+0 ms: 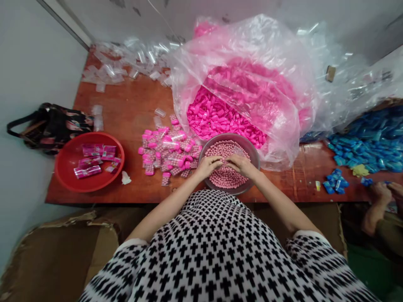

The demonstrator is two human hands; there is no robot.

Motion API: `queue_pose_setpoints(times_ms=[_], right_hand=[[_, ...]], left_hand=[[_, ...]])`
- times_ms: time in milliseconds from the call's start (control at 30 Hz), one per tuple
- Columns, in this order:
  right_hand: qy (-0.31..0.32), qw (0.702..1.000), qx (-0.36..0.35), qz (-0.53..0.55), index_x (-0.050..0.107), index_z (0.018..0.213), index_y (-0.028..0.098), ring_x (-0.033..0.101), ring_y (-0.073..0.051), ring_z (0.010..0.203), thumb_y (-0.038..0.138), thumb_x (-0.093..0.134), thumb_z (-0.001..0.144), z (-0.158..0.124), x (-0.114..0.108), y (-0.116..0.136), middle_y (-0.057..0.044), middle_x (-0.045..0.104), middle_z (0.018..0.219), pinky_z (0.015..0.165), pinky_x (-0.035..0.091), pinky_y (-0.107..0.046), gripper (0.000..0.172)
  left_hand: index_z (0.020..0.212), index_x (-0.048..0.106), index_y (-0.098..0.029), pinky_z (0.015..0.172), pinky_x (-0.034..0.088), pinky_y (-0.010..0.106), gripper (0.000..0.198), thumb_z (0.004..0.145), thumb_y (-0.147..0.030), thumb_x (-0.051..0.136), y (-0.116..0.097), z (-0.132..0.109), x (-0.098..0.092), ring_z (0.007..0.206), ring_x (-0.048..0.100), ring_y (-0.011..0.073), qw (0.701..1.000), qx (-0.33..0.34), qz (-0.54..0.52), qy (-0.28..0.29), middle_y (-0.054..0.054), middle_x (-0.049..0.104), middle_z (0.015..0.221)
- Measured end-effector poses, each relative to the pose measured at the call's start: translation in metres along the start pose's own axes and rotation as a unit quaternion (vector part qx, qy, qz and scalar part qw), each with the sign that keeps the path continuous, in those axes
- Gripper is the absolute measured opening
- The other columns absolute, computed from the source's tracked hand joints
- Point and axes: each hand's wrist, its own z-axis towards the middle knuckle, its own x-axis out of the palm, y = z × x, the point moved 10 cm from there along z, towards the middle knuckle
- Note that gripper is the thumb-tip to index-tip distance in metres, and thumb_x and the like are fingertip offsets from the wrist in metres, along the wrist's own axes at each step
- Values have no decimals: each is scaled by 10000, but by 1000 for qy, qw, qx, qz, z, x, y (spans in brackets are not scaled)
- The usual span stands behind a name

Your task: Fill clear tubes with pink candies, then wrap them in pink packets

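Two-handed over pink beads point(228, 180) in a gray bowl point(255, 154) on the table point(126, 100), with left grip point(208, 166) and right grip point(242, 165) close together; cannot tell whether closed on anything. To the left, heaped pink-capped bottles point(171, 153) of beads; behind the bowl, pink plastic pieces point(217, 117) in a clear bag point(283, 153).

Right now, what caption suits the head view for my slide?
Left hand and right hand over pink beads in a bowl, pink-capped containers alongside.
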Motion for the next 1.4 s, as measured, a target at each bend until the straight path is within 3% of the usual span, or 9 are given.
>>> queue_pose_setpoints(times_ms=[233, 367, 433, 567, 733, 900, 1167, 1267, 1400], right_hand=[[133, 989, 44, -47, 626, 889, 150, 620, -159, 696, 298, 545, 890, -8, 23, -5, -59, 666, 766, 658, 469, -274, 168], [139, 981, 105, -82, 646, 1011, 169, 650, -178, 795, 365, 602, 849, 8, 4, -33, -81, 703, 928, 712, 474, -284, 258], [76, 983, 137, -100, 640, 1088, 191, 649, -191, 907, 380, 580, 862, 36, -18, -50, -87, 690, 1072, 782, 474, -299, 301], [-7, 980, 144, -135, 667, 1058, 170, 630, -193, 978, 274, 488, 914, 120, -37, -68, -87, 699, 1049, 870, 449, -302, 253], [23, 954, 160, -254, 617, 1150, 137, 591, -224, 1015, 179, 359, 941, 223, -16, -73, -135, 651, 1113, 824, 447, -324, 335], [126, 907, 143, -376, 614, 1128, 100, 476, -292, 1136, 99, 282, 921, 269, 12, -87, -191, 596, 1158, 793, 440, -370, 391], [156, 906, 109, -377, 599, 1167, 129, 525, -284, 1084, 139, 302, 936, 267, 9, -98, -185, 602, 1170, 812, 434, -394, 376], [36, 946, 131, -293, 568, 1229, 185, 553, -265, 1088, 284, 352, 958, 253, -27, -96, -136, 599, 1237, 846, 445, -390, 360], [-170, 970, 174, -4, 571, 1234, 223, 610, -211, 999, 463, 424, 916, 203, -85, -106, -66, 659, 1145, 858, 476, -357, 425]], left_hand=[[895, 726, -220, 826, 484, 318, 173, 780, -249, 601, -20, -4, -10, 831, 653, 181, 995, 61, 72, 17, 46, 727, 870], [942, 717, -219, 903, 468, 355, 207, 795, -283, 585, -9, -5, -26, 950, 641, 198, 999, 35, 28, -28, 58, 716, 984], [982, 707, -198, 904, 479, 374, 263, 783, -335, 602, 3, -6, -29, 975, 636, 210, 998, 0, -42, -49, 75, 704, 1030], [1052, 677, -167, 797, 542, 372, 419, 727, -431, 660, 22, -14, -22, 881, 656, 203, 965, -93, -241, -48, 94, 691, 1050], [1025, 678, -161, 784, 551, 361, 446, 666, -421, 729, 25, -22, -29, 791, 652, 169, 934, -133, -325, -66, 67, 703, 937], [997, 679, -149, 763, 547, 343, 460, 642, -433, 751, 32, -26, -49, 787, 647, 171, 921, -139, -348, -109, 60, 701, 924], [968, 680, -156, 754, 543, 317, 430, 642, -426, 756, 39, -26, -61, 751, 642, 149, 906, -149, -371, -137, 55, 702, 925], [987, 682, -158, 752, 553, 316, 440, 648, -431, 748, 39, -21, -65, 765, 645, 146, 902, -140, -377, -155, 62, 700, 975], [1010, 682, -162, 706, 573, 320, 456, 654, -441, 736, 33, -9, -70, 763, 653, 157, 906, -124, -362, -181, 59, 702, 979]])
